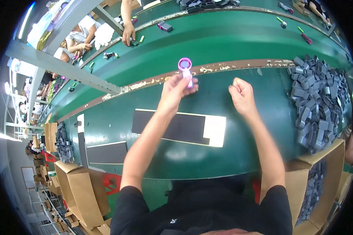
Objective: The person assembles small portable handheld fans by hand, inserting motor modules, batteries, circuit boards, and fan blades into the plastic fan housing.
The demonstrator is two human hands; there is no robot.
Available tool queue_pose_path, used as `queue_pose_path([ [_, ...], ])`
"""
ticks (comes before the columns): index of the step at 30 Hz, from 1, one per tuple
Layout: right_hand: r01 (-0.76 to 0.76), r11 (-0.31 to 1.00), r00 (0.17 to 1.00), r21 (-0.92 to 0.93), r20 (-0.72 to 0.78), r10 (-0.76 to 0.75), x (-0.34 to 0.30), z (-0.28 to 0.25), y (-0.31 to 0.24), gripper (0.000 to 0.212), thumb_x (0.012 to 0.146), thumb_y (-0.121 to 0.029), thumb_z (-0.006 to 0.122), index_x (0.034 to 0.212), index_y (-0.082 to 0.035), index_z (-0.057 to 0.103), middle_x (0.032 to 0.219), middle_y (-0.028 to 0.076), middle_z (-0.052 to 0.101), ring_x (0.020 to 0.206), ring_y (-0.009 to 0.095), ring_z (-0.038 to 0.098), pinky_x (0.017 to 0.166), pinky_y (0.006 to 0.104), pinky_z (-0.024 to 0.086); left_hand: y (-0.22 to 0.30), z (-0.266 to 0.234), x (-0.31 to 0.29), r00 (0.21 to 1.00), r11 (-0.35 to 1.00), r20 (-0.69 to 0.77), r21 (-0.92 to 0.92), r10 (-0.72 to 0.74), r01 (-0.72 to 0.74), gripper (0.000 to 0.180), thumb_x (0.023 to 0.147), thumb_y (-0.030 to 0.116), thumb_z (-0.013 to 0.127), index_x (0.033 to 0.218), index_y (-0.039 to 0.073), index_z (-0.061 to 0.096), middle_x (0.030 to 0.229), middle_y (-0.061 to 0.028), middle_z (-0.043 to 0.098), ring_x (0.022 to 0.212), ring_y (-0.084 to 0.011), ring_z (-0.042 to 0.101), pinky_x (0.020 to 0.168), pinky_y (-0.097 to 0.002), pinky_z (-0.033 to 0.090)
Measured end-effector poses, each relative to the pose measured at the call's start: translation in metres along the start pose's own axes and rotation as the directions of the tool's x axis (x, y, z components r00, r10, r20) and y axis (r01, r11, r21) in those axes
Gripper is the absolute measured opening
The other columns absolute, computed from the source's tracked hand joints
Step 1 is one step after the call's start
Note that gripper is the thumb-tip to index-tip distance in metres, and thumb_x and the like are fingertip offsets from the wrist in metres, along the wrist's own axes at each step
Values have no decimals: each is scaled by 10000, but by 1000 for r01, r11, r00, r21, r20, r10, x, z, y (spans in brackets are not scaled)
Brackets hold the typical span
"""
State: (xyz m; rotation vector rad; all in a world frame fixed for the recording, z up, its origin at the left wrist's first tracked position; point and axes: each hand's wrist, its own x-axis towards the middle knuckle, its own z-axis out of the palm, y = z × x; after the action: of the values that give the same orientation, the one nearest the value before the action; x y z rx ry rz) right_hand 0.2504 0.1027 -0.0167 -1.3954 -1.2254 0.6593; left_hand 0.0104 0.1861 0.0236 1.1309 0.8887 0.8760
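Observation:
My left hand [175,92] is raised over the green worktable, its fingers closed round the white handle of a small pink-and-white device with a round ring head [185,64]. The ring points up and away from me, and its middle looks greyish. To the right, my right hand [243,96] is curled into a fist above the table; whatever its fingers may hold is hidden. Below and between my forearms lies a sheet of black strips on pale backing [215,131], partly covered by my left forearm.
Grey plastic sleeves [319,100] are heaped at the table's right end. A cardboard box [302,172] with more stands below. Another black sheet [106,152] lies left. Beyond a chipped ledge [239,66], a green conveyor [219,37] carries devices with green cylinders. A co-worker's hand [128,34] reaches over it.

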Motion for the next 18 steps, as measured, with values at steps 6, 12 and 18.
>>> queue_pose_path([
  [6, 44, 999, 994, 16, 100, -46, 4, 11, 24, 211, 913, -79, 564, 803, -51, 387, 626, 92, 396, 574, 169, 396, 543, 356, 341, 8, 10, 174, 964, 618, -136, 786, 227, -35, 464, 859, 429, 764, 982, -16, 723, 955, -172, 757, 844, -311, 735, 794, -414, 581],
  [12, -95, 764, 994, 638, 98, 42, 8, 11, 40, 148, 908, -23, 492, 895, -78, 354, 733, 2, 439, 630, 111, 347, 577, 290, 317, 13, 29, 288, 909, 322, -230, 940, 347, 115, 591, 874, 523, 696, 1157, 4, 696, 1137, -221, 739, 1091, -385, 707, 975, -465, 542],
  [18, -19, 963, 995, 270, 103, -9, 2, 1, 42, 286, 966, -116, 665, 814, -95, 424, 740, -40, 394, 677, 69, 350, 567, 285, 325, -28, 65, 300, 902, -30, 56, 998, 429, -47, 519, 882, 463, 623, 1206, 63, 685, 1171, -208, 721, 1098, -377, 693, 971, -479, 539],
])
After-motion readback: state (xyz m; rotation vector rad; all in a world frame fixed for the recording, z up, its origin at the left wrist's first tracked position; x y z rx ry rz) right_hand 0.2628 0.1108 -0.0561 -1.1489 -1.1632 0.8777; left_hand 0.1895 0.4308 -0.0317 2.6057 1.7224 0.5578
